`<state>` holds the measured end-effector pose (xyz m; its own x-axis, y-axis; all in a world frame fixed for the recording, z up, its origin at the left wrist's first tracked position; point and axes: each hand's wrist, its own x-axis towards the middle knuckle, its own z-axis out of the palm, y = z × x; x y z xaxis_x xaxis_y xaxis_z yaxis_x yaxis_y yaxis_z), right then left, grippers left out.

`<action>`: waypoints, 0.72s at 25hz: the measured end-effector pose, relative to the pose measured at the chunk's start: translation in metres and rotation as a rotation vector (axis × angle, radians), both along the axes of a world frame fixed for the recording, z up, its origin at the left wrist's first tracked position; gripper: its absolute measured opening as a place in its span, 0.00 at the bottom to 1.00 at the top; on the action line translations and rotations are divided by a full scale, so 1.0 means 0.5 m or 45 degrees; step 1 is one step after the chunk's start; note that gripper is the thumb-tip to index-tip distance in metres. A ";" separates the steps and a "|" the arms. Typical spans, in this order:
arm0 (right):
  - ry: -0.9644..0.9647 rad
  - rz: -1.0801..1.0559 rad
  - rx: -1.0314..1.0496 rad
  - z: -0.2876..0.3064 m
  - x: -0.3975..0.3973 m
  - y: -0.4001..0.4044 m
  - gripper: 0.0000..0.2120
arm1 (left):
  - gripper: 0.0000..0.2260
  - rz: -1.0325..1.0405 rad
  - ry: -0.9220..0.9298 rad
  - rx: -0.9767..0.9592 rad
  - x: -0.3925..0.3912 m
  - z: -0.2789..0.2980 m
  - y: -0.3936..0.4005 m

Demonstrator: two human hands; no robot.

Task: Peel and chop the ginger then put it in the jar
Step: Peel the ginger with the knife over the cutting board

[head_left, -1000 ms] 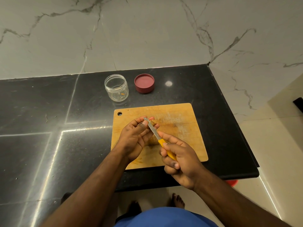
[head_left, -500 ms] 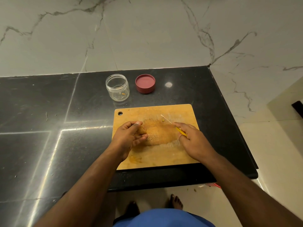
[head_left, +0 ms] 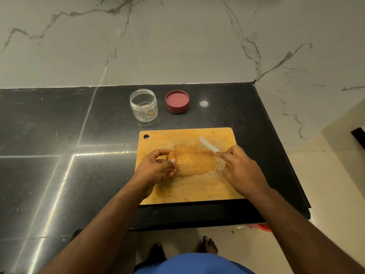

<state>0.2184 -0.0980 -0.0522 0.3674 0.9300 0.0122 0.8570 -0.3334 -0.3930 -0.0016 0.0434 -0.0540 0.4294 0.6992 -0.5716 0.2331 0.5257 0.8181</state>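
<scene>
A small brown piece of ginger [head_left: 171, 155] is pinched between the thumb and fingers of my left hand [head_left: 156, 168], low over the left part of the wooden cutting board [head_left: 189, 190]. My right hand [head_left: 242, 171] grips a knife [head_left: 208, 146] with a yellow handle, its pale blade pointing up and left over the board's right half. The middle of the board carries an orange-brown stain. An open clear jar [head_left: 144, 105] stands on the black counter behind the board, apart from both hands, with a tiny orange fleck inside.
A dark red lid [head_left: 177, 101] lies upside down to the right of the jar. The black counter [head_left: 59, 155] ends just right of the board and at its front edge. A marble wall rises behind. My feet show on the floor below.
My hands have come apart: the knife left the ginger and moved right over the board, while my left hand lowered the ginger to the board's left side.
</scene>
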 end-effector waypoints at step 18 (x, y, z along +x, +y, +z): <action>0.871 -0.051 0.171 0.008 -0.088 -0.016 0.17 | 0.13 -0.093 0.045 0.273 0.006 0.005 -0.004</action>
<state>0.1744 -0.1062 -0.0485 0.3674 0.9223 -0.1200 0.3905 -0.2701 -0.8801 0.0012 0.0415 -0.0516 0.4659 0.7738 -0.4291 0.2946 0.3216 0.8999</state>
